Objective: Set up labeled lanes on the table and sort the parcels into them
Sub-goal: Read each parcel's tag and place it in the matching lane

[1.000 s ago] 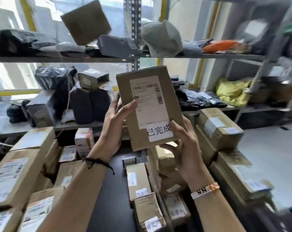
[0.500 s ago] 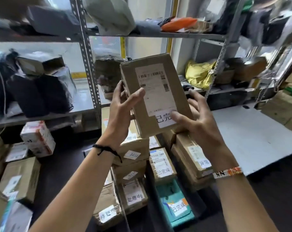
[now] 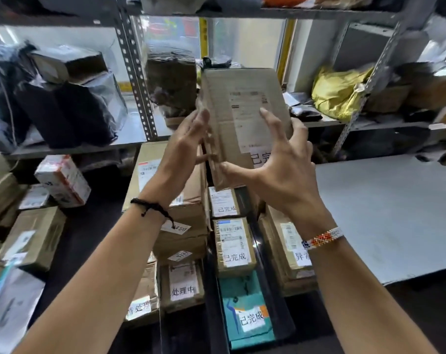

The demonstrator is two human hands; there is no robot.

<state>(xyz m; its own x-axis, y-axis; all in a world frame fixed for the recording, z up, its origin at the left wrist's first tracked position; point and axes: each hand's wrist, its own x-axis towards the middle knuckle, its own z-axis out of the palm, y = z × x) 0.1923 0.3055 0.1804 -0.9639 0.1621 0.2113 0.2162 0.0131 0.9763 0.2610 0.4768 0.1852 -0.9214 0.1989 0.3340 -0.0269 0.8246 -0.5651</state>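
Head view, down past two bare forearms. Held up between both hands, above the table: a cardboard box (image 3: 242, 98), upright and leaning slightly, shipping label toward the camera, white sticker (image 3: 261, 158) at its lower end. Left hand (image 3: 188, 141) flat against the box's left side, fingers straight. Right hand (image 3: 280, 169) spread over the label face, thumb at the lower left edge, fingers nearly straight, not curled. Below, on the black table (image 3: 89, 238), lanes of labelled parcels: a small carton (image 3: 233, 249) and a teal parcel (image 3: 247, 310) in one row, a taped carton (image 3: 182, 284) just left of them.
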